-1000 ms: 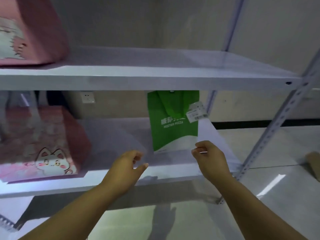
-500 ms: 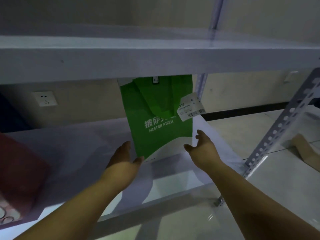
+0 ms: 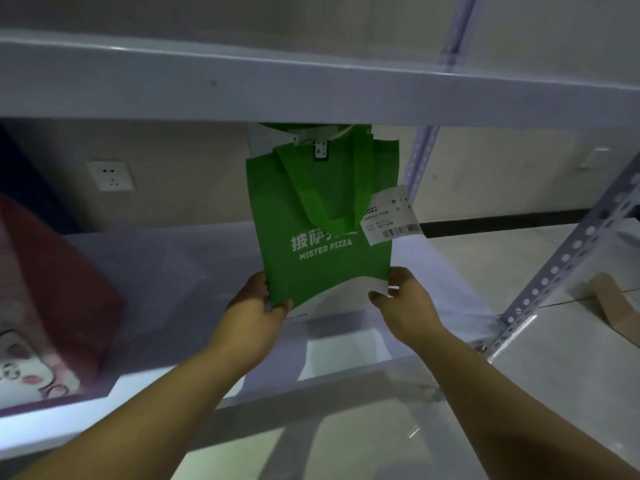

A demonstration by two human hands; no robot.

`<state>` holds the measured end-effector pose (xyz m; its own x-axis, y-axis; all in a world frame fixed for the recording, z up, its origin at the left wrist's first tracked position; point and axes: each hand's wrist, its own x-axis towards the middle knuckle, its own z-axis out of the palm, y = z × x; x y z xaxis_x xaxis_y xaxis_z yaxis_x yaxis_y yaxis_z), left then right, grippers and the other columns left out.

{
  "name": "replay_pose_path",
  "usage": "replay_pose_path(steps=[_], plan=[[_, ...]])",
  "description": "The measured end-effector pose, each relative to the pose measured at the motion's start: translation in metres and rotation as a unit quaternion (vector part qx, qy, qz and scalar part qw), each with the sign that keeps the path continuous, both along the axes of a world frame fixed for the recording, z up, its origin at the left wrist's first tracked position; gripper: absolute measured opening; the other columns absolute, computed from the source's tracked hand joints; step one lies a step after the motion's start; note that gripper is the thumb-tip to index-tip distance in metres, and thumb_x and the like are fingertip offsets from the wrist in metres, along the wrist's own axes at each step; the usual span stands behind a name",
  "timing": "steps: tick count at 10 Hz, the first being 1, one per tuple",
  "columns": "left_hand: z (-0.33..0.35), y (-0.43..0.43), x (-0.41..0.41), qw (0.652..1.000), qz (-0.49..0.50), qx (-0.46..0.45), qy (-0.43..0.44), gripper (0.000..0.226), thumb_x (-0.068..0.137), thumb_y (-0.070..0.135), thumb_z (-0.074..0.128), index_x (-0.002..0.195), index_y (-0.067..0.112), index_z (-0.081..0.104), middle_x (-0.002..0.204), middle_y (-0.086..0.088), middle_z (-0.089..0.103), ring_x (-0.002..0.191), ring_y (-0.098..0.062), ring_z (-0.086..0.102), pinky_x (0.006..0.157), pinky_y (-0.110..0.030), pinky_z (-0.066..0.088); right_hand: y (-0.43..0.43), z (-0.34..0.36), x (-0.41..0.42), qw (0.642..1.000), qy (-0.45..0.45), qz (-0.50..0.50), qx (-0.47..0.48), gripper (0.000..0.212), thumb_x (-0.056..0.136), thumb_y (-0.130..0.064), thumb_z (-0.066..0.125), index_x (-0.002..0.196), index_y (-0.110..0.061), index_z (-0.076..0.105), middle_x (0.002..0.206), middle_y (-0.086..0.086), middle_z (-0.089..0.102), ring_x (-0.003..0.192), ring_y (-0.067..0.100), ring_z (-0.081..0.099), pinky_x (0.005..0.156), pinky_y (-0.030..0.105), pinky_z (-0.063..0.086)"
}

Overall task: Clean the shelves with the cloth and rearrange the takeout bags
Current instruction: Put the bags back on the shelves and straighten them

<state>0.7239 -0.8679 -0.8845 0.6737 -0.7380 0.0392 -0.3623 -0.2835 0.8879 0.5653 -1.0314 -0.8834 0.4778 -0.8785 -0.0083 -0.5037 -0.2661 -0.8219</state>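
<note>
1. Standing upright toward the right half of the lower shelf (image 3: 346, 351), the green takeout bag (image 3: 322, 244) reaches high enough that its top is hidden behind the front edge of the upper shelf (image 3: 311, 91). Its handles hang folded down over its front.
2. The left hand (image 3: 256, 310) takes the bag's lower left edge, its grip pinching the fabric with the thumb in front and the fingers behind.
3. The right hand (image 3: 405, 306) takes the lower right corner, where green gives way to white. Its grip pinches that edge between thumb and fingertips.
4. A white receipt tag (image 3: 391, 216) sticks out past the bag's right edge.
5. Left of the bag lies a broad stretch of bare shelf, then a pink bag (image 3: 59, 289) with a cartoon face at the far left, well apart.
6. Right of the bag, a narrower strip of shelf runs to the end edge, where the perforated post (image 3: 568, 258) rises.
7. Beyond the post, a brown cardboard piece (image 3: 613, 299) lies on the floor.
</note>
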Motion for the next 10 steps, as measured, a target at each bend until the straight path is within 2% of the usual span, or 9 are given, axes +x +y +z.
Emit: replay_pose_path(steps=[1,2,3,4,5,6,8,9,10], plan=[[0.003,0.025,-0.001,1.0,0.006,-0.005,0.004,0.031,0.089,0.015,0.059,0.114,0.028,0.046,0.105,0.007,0.057,0.105,-0.018,0.056,0.083,-0.028,0.042,0.024,0.001,0.001,1.0,0.001,0.018,0.011,0.028,0.087,-0.018,0.063,0.107,-0.025,0.045,0.099,-0.007,0.054,0.089,0.014,0.054,0.069,0.022,0.044],[0.005,0.052,-0.001,0.999,0.032,0.006,-0.007,0.035,0.089,0.016,0.059,0.121,0.024,0.047,0.107,0.009,0.055,0.103,-0.013,0.055,0.085,-0.027,0.041,0.051,0.002,0.003,0.999,-0.016,0.046,0.024,0.029,0.086,-0.016,0.063,0.109,-0.025,0.047,0.099,-0.008,0.055,0.092,0.015,0.055,0.076,0.027,0.042],[0.006,0.079,0.0,0.998,0.065,0.014,-0.014,0.041,0.088,0.015,0.061,0.126,0.02,0.047,0.107,0.009,0.055,0.103,-0.012,0.055,0.087,-0.026,0.041,0.075,0.002,0.006,0.997,-0.029,0.067,0.023,0.03,0.086,-0.015,0.062,0.112,-0.023,0.05,0.097,-0.009,0.055,0.089,0.013,0.054,0.075,0.023,0.039],[0.008,0.101,0.002,0.995,0.093,0.028,-0.028,0.042,0.085,0.017,0.064,0.124,0.024,0.05,0.106,0.01,0.059,0.102,-0.012,0.056,0.086,-0.025,0.039,0.094,0.002,0.009,0.995,-0.046,0.085,0.036,0.031,0.087,-0.013,0.061,0.114,-0.023,0.051,0.096,-0.011,0.055,0.093,0.014,0.057,0.077,0.024,0.042],[0.009,0.118,0.006,0.993,0.108,0.035,-0.013,0.04,0.084,0.019,0.065,0.121,0.027,0.051,0.112,0.006,0.064,0.106,-0.016,0.059,0.092,-0.031,0.044,0.109,-0.001,0.011,0.992,-0.053,0.102,0.048,0.035,0.087,-0.012,0.062,0.12,-0.02,0.053,0.102,-0.008,0.058,0.098,0.016,0.058,0.083,0.027,0.046],[0.011,0.131,0.008,0.993,0.106,0.054,0.002,0.045,0.085,0.02,0.064,0.127,0.027,0.048,0.119,0.004,0.063,0.11,-0.018,0.058,0.098,-0.041,0.045,0.119,-0.001,0.013,0.99,-0.053,0.115,0.059,0.039,0.087,-0.012,0.062,0.123,-0.021,0.052,0.104,-0.007,0.058,0.097,0.014,0.057,0.083,0.026,0.046],[0.014,0.141,0.009,0.989,0.113,0.091,-0.012,0.054,0.085,0.027,0.065,0.134,0.024,0.042,0.128,0.001,0.058,0.118,-0.023,0.053,0.1,-0.04,0.042,0.124,0.0,0.009,0.992,-0.058,0.104,0.045,0.038,0.087,-0.016,0.063,0.124,-0.022,0.053,0.099,-0.015,0.052,0.087,0.005,0.05,0.078,0.025,0.04],[0.015,0.145,0.006,0.982,0.151,0.11,-0.027,0.068,0.085,0.032,0.065,0.143,0.016,0.031,0.14,-0.006,0.047,0.125,-0.025,0.047,0.101,-0.037,0.039,0.126,0.001,-0.001,0.996,-0.044,0.077,0.034,0.036,0.087,-0.02,0.064,0.121,-0.018,0.054,0.107,-0.008,0.054,0.092,0.011,0.052,0.077,0.023,0.041],[0.025,0.154,-0.001,0.981,0.149,0.11,-0.053,0.063,0.085,0.031,0.065,0.139,0.013,0.037,0.135,-0.008,0.051,0.118,-0.023,0.052,0.09,-0.029,0.038,0.13,0.015,-0.009,0.997,-0.029,0.065,0.025,0.022,0.087,-0.02,0.063,0.109,-0.018,0.059,0.1,-0.005,0.06,0.078,0.004,0.053,0.058,0.014,0.037]])
